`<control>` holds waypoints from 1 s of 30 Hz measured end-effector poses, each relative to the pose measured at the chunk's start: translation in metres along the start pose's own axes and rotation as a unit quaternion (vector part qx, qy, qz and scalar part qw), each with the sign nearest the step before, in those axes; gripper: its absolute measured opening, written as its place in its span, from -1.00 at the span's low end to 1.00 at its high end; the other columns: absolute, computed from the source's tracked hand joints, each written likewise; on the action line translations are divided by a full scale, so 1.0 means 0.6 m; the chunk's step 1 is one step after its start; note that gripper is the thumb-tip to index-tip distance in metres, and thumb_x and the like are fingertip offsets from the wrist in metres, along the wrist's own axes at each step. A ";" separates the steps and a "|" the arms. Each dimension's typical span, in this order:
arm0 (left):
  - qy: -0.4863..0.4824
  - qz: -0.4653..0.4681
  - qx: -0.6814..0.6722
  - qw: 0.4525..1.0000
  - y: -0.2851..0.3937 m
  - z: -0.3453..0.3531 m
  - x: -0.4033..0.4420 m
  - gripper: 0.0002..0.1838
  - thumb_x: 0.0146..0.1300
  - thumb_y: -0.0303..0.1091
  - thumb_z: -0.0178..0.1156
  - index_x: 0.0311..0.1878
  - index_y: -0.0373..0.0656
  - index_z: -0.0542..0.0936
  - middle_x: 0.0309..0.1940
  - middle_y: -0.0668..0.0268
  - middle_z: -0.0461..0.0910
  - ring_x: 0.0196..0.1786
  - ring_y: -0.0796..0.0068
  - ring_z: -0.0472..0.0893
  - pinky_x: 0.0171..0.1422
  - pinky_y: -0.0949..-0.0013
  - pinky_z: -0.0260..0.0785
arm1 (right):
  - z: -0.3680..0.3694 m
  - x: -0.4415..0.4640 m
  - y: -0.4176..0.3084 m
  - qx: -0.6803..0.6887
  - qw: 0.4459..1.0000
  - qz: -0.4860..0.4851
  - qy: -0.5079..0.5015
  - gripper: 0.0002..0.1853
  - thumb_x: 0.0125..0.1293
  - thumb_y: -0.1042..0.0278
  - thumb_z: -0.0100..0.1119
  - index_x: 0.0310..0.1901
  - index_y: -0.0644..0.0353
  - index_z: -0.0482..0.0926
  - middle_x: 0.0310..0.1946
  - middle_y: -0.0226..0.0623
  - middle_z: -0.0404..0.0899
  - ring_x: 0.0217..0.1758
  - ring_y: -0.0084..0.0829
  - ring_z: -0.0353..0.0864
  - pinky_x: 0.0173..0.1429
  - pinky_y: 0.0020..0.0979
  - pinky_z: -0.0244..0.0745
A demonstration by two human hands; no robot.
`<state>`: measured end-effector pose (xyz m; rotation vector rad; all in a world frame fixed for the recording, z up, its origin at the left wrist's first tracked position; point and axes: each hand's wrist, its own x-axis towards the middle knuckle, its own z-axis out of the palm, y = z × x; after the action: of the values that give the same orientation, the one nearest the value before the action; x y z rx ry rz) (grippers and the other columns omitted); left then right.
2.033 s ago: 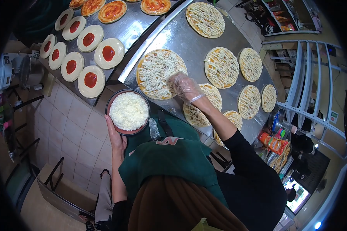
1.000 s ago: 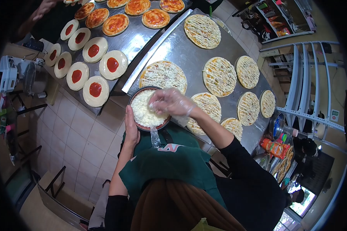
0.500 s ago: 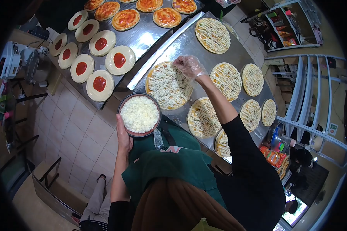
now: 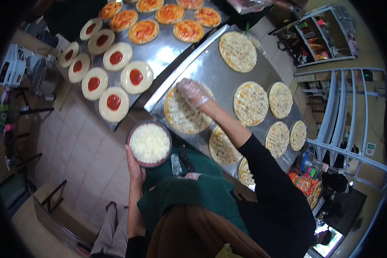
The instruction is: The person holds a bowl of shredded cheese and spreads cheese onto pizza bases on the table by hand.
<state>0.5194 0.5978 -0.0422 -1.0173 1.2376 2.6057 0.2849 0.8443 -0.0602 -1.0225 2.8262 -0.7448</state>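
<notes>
My left hand (image 4: 136,168) grips a dark round bowl (image 4: 171,144) from its lower left side. Grated white cheese (image 4: 149,142) fills this bowl close to its rim. Above the upper part of a large pizza (image 4: 187,112) is my right hand (image 4: 192,91), in a clear plastic glove. Its fingers look curled downward; whatever is in them is hidden. That pizza has a pale shredded topping and an orange edge, and lies on a metal table (image 4: 208,60) right beside the bowl.
More topped pizzas (image 4: 251,103) lie on the same table. Left of a gap, another metal table (image 4: 161,53) carries dough rounds with red sauce (image 4: 136,77) and sauce-covered rounds (image 4: 144,31). Metal shelving (image 4: 339,107) stands at right. A person's legs (image 4: 112,232) show at lower left.
My right hand has moved left and slightly down, farther over the large pizza. The bowl in my left hand has shifted slightly left and down. The whole view has tilted a little.
</notes>
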 end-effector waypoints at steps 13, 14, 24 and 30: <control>-0.083 0.017 0.063 0.994 -0.005 0.041 0.048 -0.34 0.55 0.11 -0.21 0.40 -0.29 0.22 0.34 0.12 0.35 0.35 0.31 0.40 0.43 0.29 0.25 | -0.138 -0.032 -0.131 0.307 0.942 0.124 -0.060 -0.66 0.43 0.12 0.10 -0.06 0.23 0.67 -0.31 -0.15 0.72 -0.26 -0.30 0.70 -0.09 -0.29 0.57; -0.085 0.023 0.076 0.993 -0.005 0.052 0.050 -0.36 0.55 0.10 -0.21 0.40 -0.29 0.23 0.32 0.12 0.36 0.34 0.32 0.41 0.42 0.29 0.25 | -0.135 -0.049 -0.152 0.330 0.938 0.090 -0.053 -0.65 0.44 0.10 0.09 -0.06 0.23 0.67 -0.31 -0.17 0.72 -0.25 -0.32 0.71 -0.07 -0.31 0.57; -0.086 -0.029 0.082 0.992 -0.027 0.059 0.044 -0.44 0.57 0.04 -0.20 0.34 -0.25 0.31 0.23 0.17 0.42 0.29 0.40 0.42 0.38 0.31 0.26 | -0.020 -0.134 -0.239 0.217 0.973 0.028 -0.070 -0.79 0.19 0.46 0.13 -0.12 0.20 0.51 -0.32 -0.04 0.53 -0.22 -0.10 0.64 -0.17 -0.20 0.56; -0.098 -0.048 0.084 0.991 -0.024 0.052 0.037 -0.40 0.56 0.07 -0.20 0.36 -0.27 0.29 0.27 0.16 0.41 0.29 0.37 0.45 0.38 0.29 0.28 | -0.042 -0.130 -0.208 0.451 0.875 0.113 -0.137 -0.81 0.33 0.37 0.20 -0.08 0.19 0.66 -0.27 -0.22 0.68 -0.21 -0.38 0.66 -0.11 -0.35 0.54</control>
<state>0.4904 0.6251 -0.0509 -0.7520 1.2993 2.4141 0.4150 0.8197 0.0096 -0.5473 1.9017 -1.5077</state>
